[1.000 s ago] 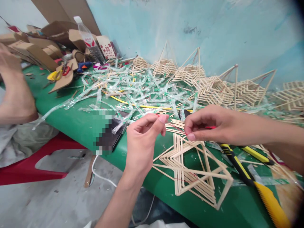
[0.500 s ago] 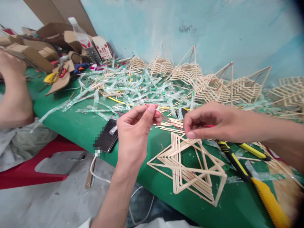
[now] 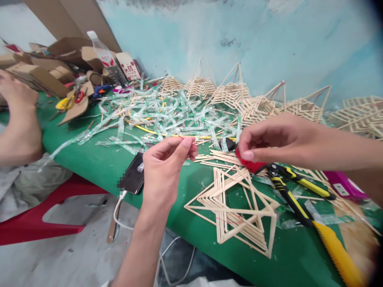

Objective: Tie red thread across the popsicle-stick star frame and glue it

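My left hand [image 3: 167, 163] pinches a thin red thread [image 3: 193, 148] between thumb and fingers, held above the green table. To the right, my right hand [image 3: 266, 139] has its thumb and fingers pressed together over a red bundle [image 3: 251, 162]; whether it grips the bundle or something thinner is hidden. Below and between the hands lies a star-shaped frame of pale wooden sticks [image 3: 227, 207], with some red thread on it. Loose sticks [image 3: 220, 157] lie just behind the frame.
Tape strips [image 3: 179, 111] and stacked stick frames [image 3: 230, 93] line the wall. Yellow-black pliers [image 3: 293, 199] and a saw [image 3: 338, 247] lie right. A phone [image 3: 134, 175] with a white cable is left. Another person's arm [image 3: 20, 119] is at far left.
My right hand has moved up and away from my left hand, uncovering the red bundle. My left hand has shifted slightly left, still pinching. The view has shifted a little.
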Demonstrator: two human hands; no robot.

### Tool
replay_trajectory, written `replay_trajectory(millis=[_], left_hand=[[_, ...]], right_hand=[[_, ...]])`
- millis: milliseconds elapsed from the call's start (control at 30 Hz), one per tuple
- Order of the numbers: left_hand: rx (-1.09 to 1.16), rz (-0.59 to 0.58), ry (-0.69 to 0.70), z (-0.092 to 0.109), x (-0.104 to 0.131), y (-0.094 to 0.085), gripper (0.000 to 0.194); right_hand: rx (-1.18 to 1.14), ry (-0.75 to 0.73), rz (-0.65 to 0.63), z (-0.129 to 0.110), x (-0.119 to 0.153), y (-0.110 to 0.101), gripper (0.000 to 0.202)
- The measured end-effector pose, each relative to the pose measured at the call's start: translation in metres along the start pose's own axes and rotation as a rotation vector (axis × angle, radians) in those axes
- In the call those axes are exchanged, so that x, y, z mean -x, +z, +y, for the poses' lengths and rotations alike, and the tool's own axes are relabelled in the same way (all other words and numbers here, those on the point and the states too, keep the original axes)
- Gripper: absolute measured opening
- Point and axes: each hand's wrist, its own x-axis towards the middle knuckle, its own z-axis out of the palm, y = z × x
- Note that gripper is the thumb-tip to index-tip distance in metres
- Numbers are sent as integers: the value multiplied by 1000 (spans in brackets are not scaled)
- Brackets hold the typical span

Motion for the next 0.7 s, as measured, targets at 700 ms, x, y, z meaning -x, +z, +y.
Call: replay_trajectory(millis=[700], left_hand=[[-1077, -396, -53, -42, -10, -60, 17]], right_hand=[[535, 291, 320, 84, 38, -12, 65]])
